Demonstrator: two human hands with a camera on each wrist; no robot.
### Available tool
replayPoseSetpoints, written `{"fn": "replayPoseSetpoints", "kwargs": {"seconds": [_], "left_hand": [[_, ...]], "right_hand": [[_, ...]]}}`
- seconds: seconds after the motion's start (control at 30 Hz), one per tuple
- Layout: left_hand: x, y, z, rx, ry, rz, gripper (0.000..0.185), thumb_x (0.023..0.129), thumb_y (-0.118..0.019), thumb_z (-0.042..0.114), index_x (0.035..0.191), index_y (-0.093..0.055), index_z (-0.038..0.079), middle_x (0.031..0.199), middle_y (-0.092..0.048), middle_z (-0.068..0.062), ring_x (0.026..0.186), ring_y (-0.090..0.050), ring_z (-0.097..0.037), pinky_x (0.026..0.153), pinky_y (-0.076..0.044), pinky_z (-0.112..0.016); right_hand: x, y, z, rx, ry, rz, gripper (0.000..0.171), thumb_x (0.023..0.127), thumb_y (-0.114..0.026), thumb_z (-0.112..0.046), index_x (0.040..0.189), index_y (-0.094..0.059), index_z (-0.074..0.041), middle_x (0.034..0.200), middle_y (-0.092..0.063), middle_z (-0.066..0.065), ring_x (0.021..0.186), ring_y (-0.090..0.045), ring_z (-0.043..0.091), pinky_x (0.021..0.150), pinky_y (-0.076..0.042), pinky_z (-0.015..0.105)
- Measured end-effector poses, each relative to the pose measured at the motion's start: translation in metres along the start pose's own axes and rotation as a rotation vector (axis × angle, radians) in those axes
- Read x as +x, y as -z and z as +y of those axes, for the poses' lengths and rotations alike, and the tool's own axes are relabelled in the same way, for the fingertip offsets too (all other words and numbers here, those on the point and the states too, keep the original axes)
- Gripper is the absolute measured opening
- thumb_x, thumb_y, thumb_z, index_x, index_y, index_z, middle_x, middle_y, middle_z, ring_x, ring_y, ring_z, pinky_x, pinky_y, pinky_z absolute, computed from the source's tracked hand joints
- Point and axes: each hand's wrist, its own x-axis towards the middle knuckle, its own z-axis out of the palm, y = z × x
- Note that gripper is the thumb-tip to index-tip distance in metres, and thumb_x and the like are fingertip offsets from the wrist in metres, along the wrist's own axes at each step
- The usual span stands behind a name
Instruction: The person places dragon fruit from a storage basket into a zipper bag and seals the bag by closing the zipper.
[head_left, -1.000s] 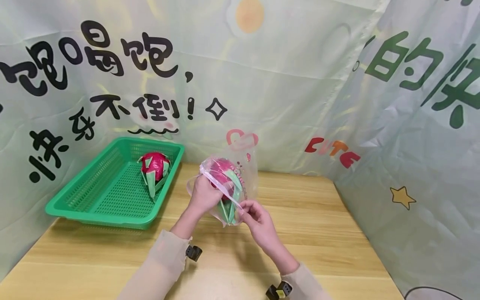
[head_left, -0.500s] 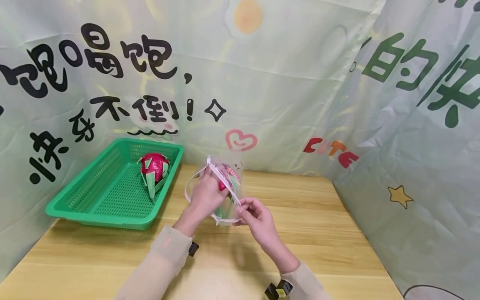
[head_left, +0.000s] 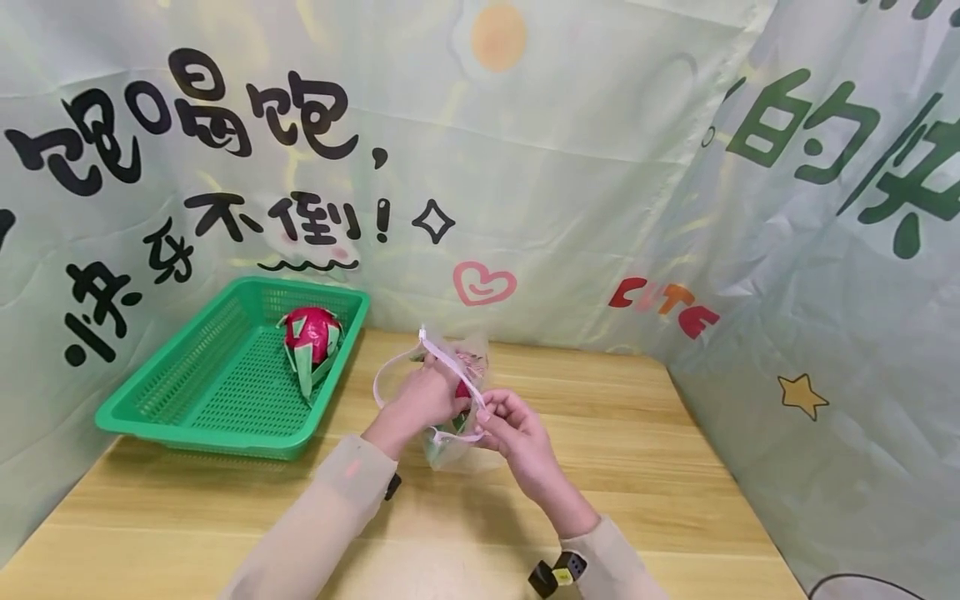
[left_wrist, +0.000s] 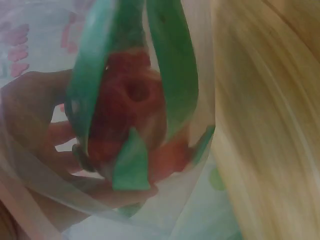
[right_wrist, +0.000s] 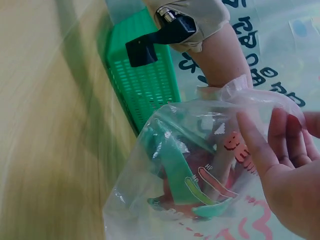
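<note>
A clear plastic zip bag [right_wrist: 127, 205] with printed decorations and a lilac zip edge is held above the table. Inside it, my left hand [head_left: 423, 398] grips a pink dragon fruit [left_wrist: 132, 107] with green scales; the left wrist view shows the fingers curled around it. My right hand [head_left: 521, 437] pinches the bag's mouth at the right side between thumb and fingers. In the head view, the bag and left hand mostly hide the held fruit. A second dragon fruit [head_left: 311, 329] lies in the green basket, apart from both hands.
The green plastic basket [head_left: 202, 437] stands at the left of the wooden table [head_left: 637, 483]. A printed cloth backdrop [head_left: 570, 200] rises behind the table and along its sides. A small black device [head_left: 555, 575] is strapped at the right wrist.
My left hand has pushed deeper into the bag with the dragon fruit, and the bag's far end has come lower. My right hand keeps its pinch at the mouth, almost unmoved.
</note>
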Motion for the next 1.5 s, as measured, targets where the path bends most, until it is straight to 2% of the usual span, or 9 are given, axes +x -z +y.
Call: {"fn": "replayPoseSetpoints", "kwargs": {"seconds": [0.13, 0.23, 0.43, 0.67, 0.9, 1.07, 1.17, 1.33, 1.5], "left_hand": [[0.004, -0.007, 0.0, 0.01, 0.068, -0.062, 0.067, 0.088, -0.084, 0.037, 0.146, -0.059, 0.015, 0.144, -0.059, -0.017, 0.134, -0.051, -0.041, 0.091, -0.058, -0.052], [0.003, -0.015, -0.002, 0.044, 0.091, -0.086, 0.075, 0.088, -0.081, 0.041, 0.15, -0.053, 0.007, 0.148, -0.052, -0.026, 0.14, -0.044, -0.046, 0.093, -0.058, -0.054], [-0.009, -0.021, -0.009, 0.055, 0.074, -0.08, 0.08, 0.092, -0.072, 0.05, 0.157, -0.046, 0.012, 0.158, -0.046, -0.021, 0.141, -0.048, -0.039, 0.108, -0.05, -0.05], [-0.029, -0.019, -0.009, 0.072, 0.012, -0.079, 0.071, 0.1, -0.064, 0.05, 0.158, -0.046, 0.013, 0.16, -0.044, -0.016, 0.147, -0.043, -0.037, 0.117, -0.04, -0.052], [-0.053, -0.014, -0.01, 0.089, -0.094, 0.074, 0.059, 0.099, -0.072, 0.035, 0.152, -0.054, 0.014, 0.157, -0.05, -0.01, 0.144, -0.048, -0.033, 0.106, -0.052, -0.053], [-0.072, -0.007, -0.017, 0.042, -0.175, 0.261, 0.044, 0.095, -0.077, 0.019, 0.137, -0.068, 0.012, 0.135, -0.066, -0.006, 0.117, -0.068, -0.027, 0.078, -0.062, -0.045], [-0.079, -0.002, -0.022, 0.021, -0.19, 0.366, 0.038, 0.091, -0.08, 0.012, 0.129, -0.072, 0.01, 0.124, -0.069, -0.006, 0.104, -0.071, -0.024, 0.073, -0.062, -0.039], [-0.091, 0.001, -0.034, 0.011, -0.07, 0.437, 0.043, 0.086, -0.082, 0.007, 0.127, -0.069, 0.006, 0.121, -0.065, -0.01, 0.101, -0.067, -0.026, 0.074, -0.061, -0.037], [-0.103, -0.002, -0.039, -0.024, 0.119, 0.364, 0.04, 0.083, -0.082, 0.004, 0.121, -0.069, 0.002, 0.108, -0.066, -0.011, 0.085, -0.064, -0.024, 0.067, -0.057, -0.037]], "right_hand": [[0.002, 0.002, 0.004, 0.104, -0.018, 0.09, 0.011, 0.102, -0.056, 0.0, 0.11, -0.058, -0.006, 0.088, -0.06, 0.0, 0.081, -0.063, 0.01, 0.078, -0.064, 0.035], [0.004, 0.004, 0.007, 0.129, -0.028, 0.139, 0.013, 0.101, -0.054, 0.002, 0.109, -0.058, -0.007, 0.086, -0.059, 0.0, 0.081, -0.062, 0.01, 0.077, -0.063, 0.034], [0.007, 0.008, 0.008, 0.155, -0.054, 0.242, 0.01, 0.102, -0.055, 0.001, 0.109, -0.058, -0.004, 0.085, -0.058, 0.0, 0.079, -0.06, 0.009, 0.073, -0.061, 0.029], [0.009, 0.01, 0.008, 0.16, -0.077, 0.245, 0.01, 0.104, -0.054, 0.0, 0.113, -0.057, -0.002, 0.088, -0.058, 0.0, 0.08, -0.061, 0.009, 0.073, -0.062, 0.028], [0.012, 0.008, 0.008, 0.2, -0.102, 0.293, 0.018, 0.103, -0.053, 0.001, 0.12, -0.053, 0.006, 0.088, -0.059, 0.003, 0.078, -0.062, 0.011, 0.069, -0.061, 0.027], [0.013, 0.009, 0.01, 0.205, -0.112, 0.306, 0.016, 0.103, -0.053, 0.001, 0.119, -0.054, 0.005, 0.089, -0.059, 0.003, 0.08, -0.062, 0.012, 0.069, -0.061, 0.028], [0.014, 0.011, 0.011, 0.209, -0.115, 0.309, 0.016, 0.103, -0.052, 0.001, 0.119, -0.053, 0.005, 0.09, -0.059, 0.003, 0.081, -0.063, 0.013, 0.069, -0.061, 0.028], [0.015, 0.012, 0.012, 0.222, -0.122, 0.313, 0.013, 0.104, -0.052, 0.001, 0.116, -0.055, 0.001, 0.089, -0.059, 0.002, 0.081, -0.063, 0.013, 0.069, -0.061, 0.028], [0.015, 0.014, 0.013, 0.23, -0.126, 0.319, 0.012, 0.104, -0.052, 0.001, 0.115, -0.056, -0.001, 0.088, -0.06, 0.002, 0.08, -0.063, 0.012, 0.069, -0.061, 0.027]]}}
